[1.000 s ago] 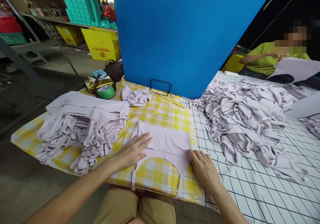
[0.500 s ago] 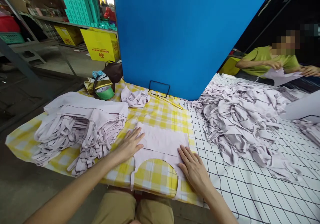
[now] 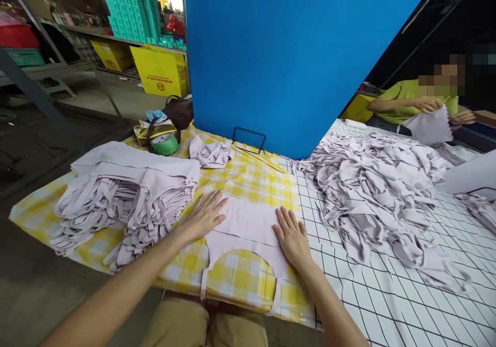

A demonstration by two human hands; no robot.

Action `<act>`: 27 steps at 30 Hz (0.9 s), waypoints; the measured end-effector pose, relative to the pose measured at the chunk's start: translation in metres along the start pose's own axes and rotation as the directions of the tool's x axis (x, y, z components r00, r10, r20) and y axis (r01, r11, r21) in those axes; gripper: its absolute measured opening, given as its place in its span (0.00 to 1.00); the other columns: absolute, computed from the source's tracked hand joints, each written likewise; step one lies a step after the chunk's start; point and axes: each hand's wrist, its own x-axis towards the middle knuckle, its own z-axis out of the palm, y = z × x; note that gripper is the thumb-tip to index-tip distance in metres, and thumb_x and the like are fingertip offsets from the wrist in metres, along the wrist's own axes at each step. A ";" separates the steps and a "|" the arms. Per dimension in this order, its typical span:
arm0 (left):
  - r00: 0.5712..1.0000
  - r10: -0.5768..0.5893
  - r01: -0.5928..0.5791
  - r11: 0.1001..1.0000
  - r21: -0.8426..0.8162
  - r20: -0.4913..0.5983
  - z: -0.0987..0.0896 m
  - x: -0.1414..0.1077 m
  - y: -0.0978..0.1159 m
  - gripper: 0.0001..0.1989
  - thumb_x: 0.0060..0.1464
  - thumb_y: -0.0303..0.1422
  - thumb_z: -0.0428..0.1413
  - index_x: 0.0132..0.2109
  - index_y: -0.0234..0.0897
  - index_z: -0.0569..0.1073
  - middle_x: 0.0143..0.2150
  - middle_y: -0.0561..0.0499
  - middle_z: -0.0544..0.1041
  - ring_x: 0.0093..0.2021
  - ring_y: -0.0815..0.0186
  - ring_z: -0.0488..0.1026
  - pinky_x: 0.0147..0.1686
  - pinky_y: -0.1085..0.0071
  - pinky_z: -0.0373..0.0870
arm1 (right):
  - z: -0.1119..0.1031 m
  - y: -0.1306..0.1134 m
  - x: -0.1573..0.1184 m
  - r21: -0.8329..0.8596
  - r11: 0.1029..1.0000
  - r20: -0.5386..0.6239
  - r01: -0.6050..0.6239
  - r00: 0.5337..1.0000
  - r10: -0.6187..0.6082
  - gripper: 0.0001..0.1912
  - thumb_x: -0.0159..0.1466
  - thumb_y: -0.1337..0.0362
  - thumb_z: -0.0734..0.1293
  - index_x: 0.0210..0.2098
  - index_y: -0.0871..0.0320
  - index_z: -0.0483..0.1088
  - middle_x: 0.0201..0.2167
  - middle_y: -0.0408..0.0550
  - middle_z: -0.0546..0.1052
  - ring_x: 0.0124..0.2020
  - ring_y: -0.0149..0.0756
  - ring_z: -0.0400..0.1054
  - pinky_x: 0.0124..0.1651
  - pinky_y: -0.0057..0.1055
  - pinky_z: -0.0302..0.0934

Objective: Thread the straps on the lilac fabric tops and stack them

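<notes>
Lying seemingly crosswise, garment (image 3: 248, 223), straps (image 3: 203, 283) nearward

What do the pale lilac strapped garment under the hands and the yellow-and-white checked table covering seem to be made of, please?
The pale lilac strapped garment: soft, matte fabric, as its gentle ripples suggest; I cannot tell the fibre. The yellow-and-white checked table covering: probably smooth plastic sheeting, judging by its shiny creases.

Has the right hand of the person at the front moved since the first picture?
Yes, the right hand has moved forward and slightly left, nearer the blue panel.
</notes>
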 end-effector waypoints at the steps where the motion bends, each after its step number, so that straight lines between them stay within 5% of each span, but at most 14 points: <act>1: 1.000 0.000 0.000 1.000 0.009 -0.005 0.001 -0.002 -0.001 0.27 0.60 0.42 0.42 0.64 0.41 0.50 0.67 0.45 0.44 0.66 0.58 0.41 0.62 0.53 0.41 | 0.002 0.004 0.001 0.008 1.000 0.012 -0.007 1.000 0.007 0.26 0.65 0.54 0.51 0.60 0.54 0.56 0.62 0.47 0.57 0.63 0.49 0.47 0.59 0.52 0.44; 5: 0.997 -0.073 0.073 0.997 0.029 -0.006 0.002 -0.009 -0.004 0.29 0.59 0.44 0.44 0.64 0.38 0.50 0.67 0.42 0.44 0.66 0.55 0.41 0.61 0.51 0.41 | -0.010 0.017 -0.019 0.027 0.994 -0.009 -0.105 0.994 0.106 0.26 0.64 0.54 0.51 0.59 0.55 0.59 0.61 0.52 0.60 0.62 0.52 0.48 0.58 0.56 0.43; 9: 0.992 -0.106 0.107 0.994 0.018 -0.076 0.000 -0.013 0.016 0.29 0.58 0.40 0.46 0.64 0.37 0.51 0.67 0.41 0.45 0.66 0.54 0.39 0.61 0.49 0.39 | -0.043 0.001 -0.079 0.181 0.958 -0.102 -0.222 0.965 0.243 0.25 0.62 0.52 0.53 0.50 0.60 0.66 0.49 0.59 0.71 0.51 0.51 0.62 0.49 0.48 0.56; 12: 0.997 0.046 -0.049 0.998 -0.043 -0.061 -0.001 -0.013 0.052 0.28 0.59 0.38 0.45 0.64 0.38 0.49 0.67 0.43 0.45 0.66 0.58 0.39 0.62 0.52 0.38 | -0.048 -0.027 -0.142 0.467 0.835 0.240 -0.290 0.951 0.196 0.22 0.63 0.50 0.53 0.32 0.57 0.72 0.28 0.50 0.75 0.31 0.40 0.69 0.35 0.33 0.61; 14: 0.988 0.157 -0.155 0.983 -0.103 0.009 0.001 -0.011 0.080 0.28 0.59 0.38 0.46 0.64 0.38 0.49 0.67 0.43 0.46 0.66 0.58 0.40 0.62 0.53 0.39 | -0.034 -0.043 -0.176 0.565 0.717 0.533 -0.408 0.844 0.060 0.22 0.62 0.50 0.55 0.25 0.56 0.72 0.21 0.47 0.74 0.26 0.38 0.69 0.32 0.30 0.61; 15: 0.976 0.214 -0.208 0.969 -0.132 0.036 0.003 -0.010 0.094 0.28 0.59 0.39 0.46 0.64 0.38 0.49 0.67 0.43 0.46 0.66 0.58 0.40 0.62 0.52 0.39 | -0.023 -0.050 -0.188 0.582 0.660 0.575 -0.476 0.814 0.080 0.21 0.60 0.49 0.58 0.25 0.56 0.73 0.22 0.48 0.75 0.28 0.39 0.70 0.33 0.30 0.62; 18: 0.936 0.346 -0.326 0.924 -0.201 0.070 0.012 -0.008 0.126 0.29 0.59 0.42 0.45 0.64 0.39 0.49 0.67 0.43 0.45 0.66 0.58 0.40 0.62 0.51 0.39 | 0.010 -0.065 -0.198 0.683 0.442 0.495 -0.581 0.814 0.306 0.23 0.51 0.46 0.66 0.38 0.56 0.74 0.43 0.54 0.75 0.46 0.45 0.67 0.45 0.32 0.61; 20: 0.924 0.372 -0.345 0.912 -0.224 0.092 0.019 -0.008 0.139 0.29 0.59 0.44 0.45 0.64 0.39 0.50 0.67 0.43 0.45 0.66 0.57 0.39 0.61 0.50 0.38 | 0.023 -0.072 -0.193 0.766 0.292 0.481 -0.573 0.812 0.332 0.26 0.50 0.45 0.67 0.42 0.57 0.72 0.47 0.54 0.73 0.50 0.45 0.64 0.49 0.33 0.58; 23: 0.928 0.354 -0.323 0.920 -0.222 0.117 0.027 -0.009 0.145 0.30 0.58 0.46 0.45 0.63 0.39 0.51 0.67 0.43 0.43 0.67 0.56 0.37 0.61 0.49 0.35 | 0.022 -0.079 -0.191 0.820 0.167 0.503 -0.547 0.829 0.245 0.22 0.52 0.45 0.66 0.34 0.58 0.74 0.40 0.52 0.75 0.47 0.44 0.66 0.49 0.34 0.58; 27: 0.931 0.343 -0.311 0.925 -0.220 0.126 0.031 -0.009 0.143 0.31 0.58 0.47 0.44 0.64 0.40 0.51 0.67 0.45 0.41 0.67 0.57 0.35 0.61 0.49 0.32 | 0.010 -0.077 -0.217 0.812 0.210 0.475 -0.545 0.826 0.304 0.23 0.55 0.44 0.63 0.22 0.59 0.71 0.24 0.47 0.73 0.32 0.38 0.67 0.39 0.29 0.60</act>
